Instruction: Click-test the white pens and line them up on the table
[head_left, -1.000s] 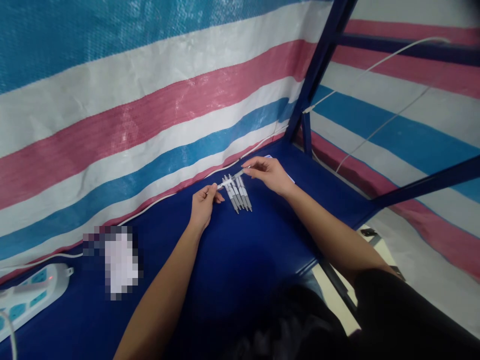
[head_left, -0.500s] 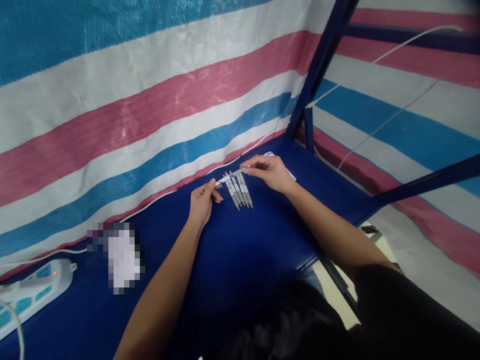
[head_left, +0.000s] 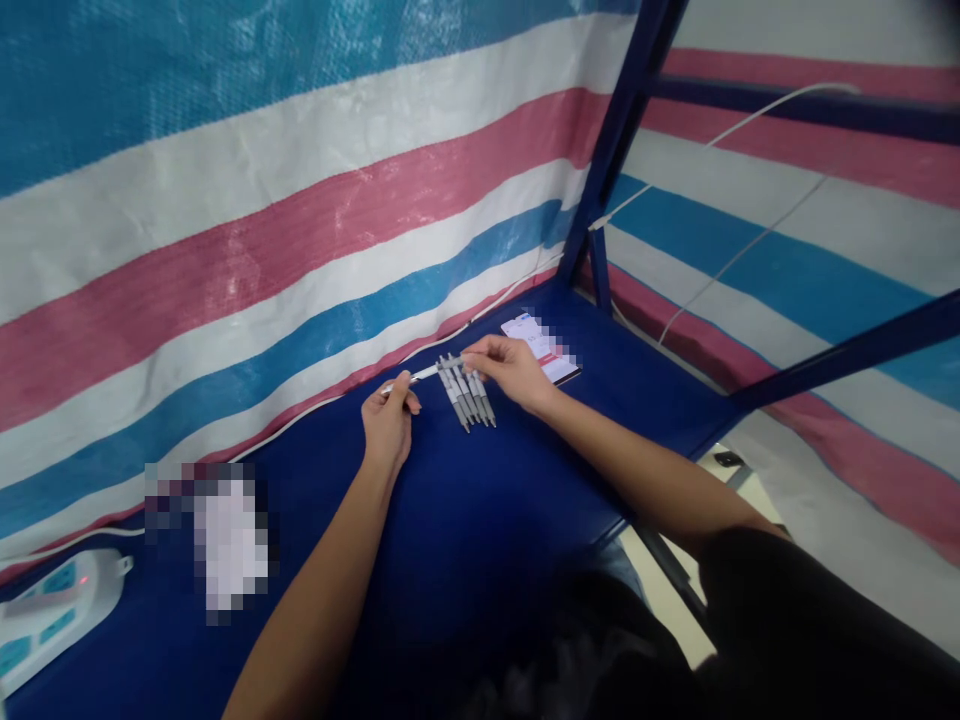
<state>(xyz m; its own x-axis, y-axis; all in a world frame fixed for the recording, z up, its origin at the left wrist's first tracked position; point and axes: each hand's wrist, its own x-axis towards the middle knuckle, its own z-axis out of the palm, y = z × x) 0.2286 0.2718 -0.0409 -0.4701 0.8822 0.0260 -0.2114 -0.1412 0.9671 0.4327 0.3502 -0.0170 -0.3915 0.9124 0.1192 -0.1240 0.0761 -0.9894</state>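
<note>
Near the middle of the frame, both hands hold one pen (head_left: pixel 429 373) between them, just above the blue bench (head_left: pixel 465 520). The left hand (head_left: pixel 388 425) has its fingers pinched on the pen's left end, while the right hand (head_left: pixel 510 372) grips the right end with thumb and forefinger, so the pen lies nearly level with a slight rise to the right. Directly below the held pen, a row of grey and white pens (head_left: pixel 466 395) lies side by side on the bench, touching one another, slanting toward the lower right. Just beyond the right hand, toward the upper right, rests a flat card or phone (head_left: pixel 541 345), partly blurred. At the lower left edge of the frame sits a white power strip (head_left: pixel 52 615), with a blurred white object (head_left: pixel 229 545) near it. A striped tarp (head_left: pixel 262 230) of blue, white and pink rises behind the bench, and a dark blue frame post (head_left: pixel 615 140) stands at the upper right.
</note>
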